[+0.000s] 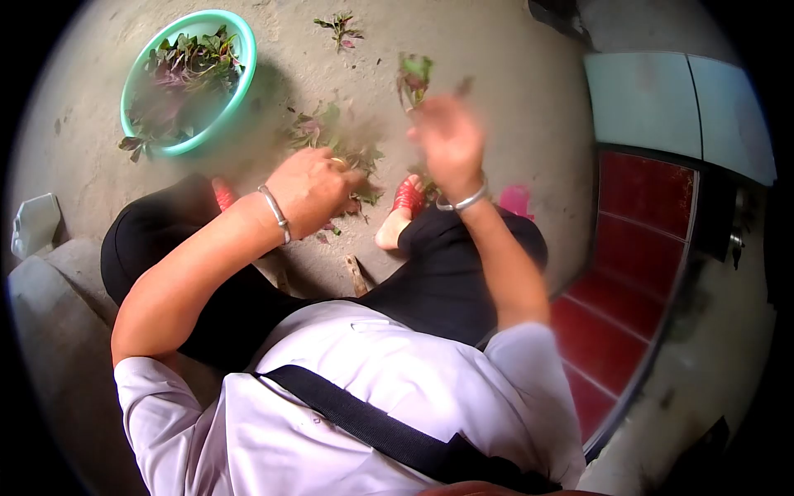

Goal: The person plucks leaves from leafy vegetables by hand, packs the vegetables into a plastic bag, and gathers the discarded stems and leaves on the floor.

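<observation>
My right hand [451,145], smeared by motion, is raised over the floor with a leafy red-green sprig [414,76] at its fingertips. My left hand [308,192] is lower and to the left, its fingers curled down at a loose pile of leafy greens [321,126] on the floor. What those fingers hold, if anything, is hidden. A bracelet circles each wrist, and a ring shows on the left hand. At the upper left a turquoise basin [250,62] contains more of the purple-green leaves [186,83], some hanging over its rim.
A small sprig [339,31] lies apart on the concrete floor [504,50]. My feet in red sandals [408,195] flank the pile. Something bright pink [514,199] is beside my right knee. Red tiles [645,194] and pale cabinet panels [643,103] border the right side.
</observation>
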Tool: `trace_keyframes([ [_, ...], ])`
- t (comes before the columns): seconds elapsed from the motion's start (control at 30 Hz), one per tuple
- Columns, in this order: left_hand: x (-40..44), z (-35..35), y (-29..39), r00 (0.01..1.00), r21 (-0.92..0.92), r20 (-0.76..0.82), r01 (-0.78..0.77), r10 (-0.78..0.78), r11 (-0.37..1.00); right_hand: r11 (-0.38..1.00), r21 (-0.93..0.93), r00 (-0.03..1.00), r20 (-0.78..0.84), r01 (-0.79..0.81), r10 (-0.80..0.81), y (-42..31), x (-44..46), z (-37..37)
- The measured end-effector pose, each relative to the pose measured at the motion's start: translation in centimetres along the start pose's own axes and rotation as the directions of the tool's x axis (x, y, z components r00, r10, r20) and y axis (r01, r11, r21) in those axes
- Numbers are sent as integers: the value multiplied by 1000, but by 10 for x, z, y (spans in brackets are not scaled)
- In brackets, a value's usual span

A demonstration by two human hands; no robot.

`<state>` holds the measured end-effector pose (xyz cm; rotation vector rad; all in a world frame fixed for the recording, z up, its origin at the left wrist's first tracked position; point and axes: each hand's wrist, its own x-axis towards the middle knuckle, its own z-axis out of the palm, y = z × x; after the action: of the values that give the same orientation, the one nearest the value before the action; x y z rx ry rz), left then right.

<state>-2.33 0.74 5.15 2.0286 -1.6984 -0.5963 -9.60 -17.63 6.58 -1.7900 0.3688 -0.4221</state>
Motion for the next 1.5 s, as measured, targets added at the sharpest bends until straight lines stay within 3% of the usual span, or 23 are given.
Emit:
trace_keyframes([
  [0.1, -4, 12, -3, 972, 165, -136, 215, -193, 963, 1000, 26, 998, 64, 3, -4, 5, -3, 1],
  [0.23, 4, -10, 1, 947, 43, -318, -32, 44, 999, 996, -78, 996, 72, -38, 44, 3, -6, 3],
  [0.27, 8, -12, 4, 856, 83, -496, -124, 149, 989, 987, -148, 995, 88, 66, -54, 8, -5, 4],
  [0.33, 11, -19, 9, 815, 194, -544, -110, 200, 975, 928, -275, 960, 191, 253, -205, 4, -7, 3],
  [0.4, 11, -26, 10, 819, 286, -534, -58, 210, 956, 840, -359, 902, 301, 407, -308, 0, -7, 6],
  [0.5, 15, -20, 0, 828, 337, -519, -28, 211, 941, 774, -443, 875, 391, 452, -287, -5, -9, 9],
  [0.63, 15, -20, -4, 865, 346, -452, -56, 219, 937, 791, -405, 876, 358, 458, -324, -1, -9, 12],
  [0.83, 19, -19, -6, 859, 219, -493, -30, 137, 975, 799, -394, 873, 375, 455, -312, -8, -10, 11],
  [0.93, 19, -22, -7, 763, -138, -613, 150, -203, 979, 901, -308, 910, 375, 304, -179, -3, -10, 4],
  [0.97, 18, -29, -13, 727, -386, -546, 222, -416, 895, 968, -208, 935, 350, 140, -60, -6, -11, 2],
  [1.03, 20, -33, -41, 659, -646, -466, 202, -590, 737, 980, 9, 923, 338, -198, 184, -12, -14, -2],
  [1.13, 13, -38, -41, 699, -520, -246, 489, -671, 700, 911, 267, 918, 330, -314, 219, -13, -9, -10],
  [1.17, 13, -26, -44, 703, -563, -192, 492, -685, 664, 875, 347, 920, 316, -338, 231, -13, -8, -12],
  [1.23, 9, -15, -46, 823, -507, -205, 373, -529, 777, 799, 472, 915, 331, -373, 231, -13, -8, -15],
  [1.37, 12, -18, -37, 893, -876, -65, 163, -445, 454, 711, 553, 893, 363, -435, 265, -13, -8, -17],
  [1.4, 11, -27, -30, 913, -924, 6, 161, -408, 346, 704, 555, 890, 367, -443, 271, -12, -8, -17],
  [1.5, 11, -33, -19, 926, -968, 3, 97, -378, 230, 683, 564, 881, 374, -464, 290, -10, -8, -15],
])
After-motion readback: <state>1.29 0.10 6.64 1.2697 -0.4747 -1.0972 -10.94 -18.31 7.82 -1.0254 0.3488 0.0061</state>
